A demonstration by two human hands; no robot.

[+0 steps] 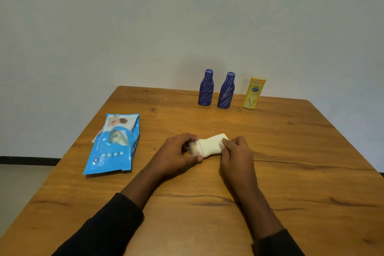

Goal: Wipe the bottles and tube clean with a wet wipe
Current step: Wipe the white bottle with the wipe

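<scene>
My left hand [178,151] curls round the cap end of the tube [194,149], thumb on the near side and fingers over the far side, so only a short yellow-banded part of it shows between them. The tube lies on its side near the middle of the table [291,151], pointing left to right and a little away from me, and the white wet wipe [209,144] is wrapped around the rest of its body. My right hand [236,156] pinches the wipe against the tube at its right part, fingers bent and closed on the cloth, the heel of the hand low to the wood. At the far edge, well apart from my hands, three bottles stand upright in a row against the wall [187,16]: the left blue bottle [206,88], the right blue bottle [226,91] just beside it, and the yellow bottle [254,93] furthest right. Both blue ones carry pale streaks. To the left of my hands the blue pack of wipes [113,145] lies flat, its flap open.
</scene>
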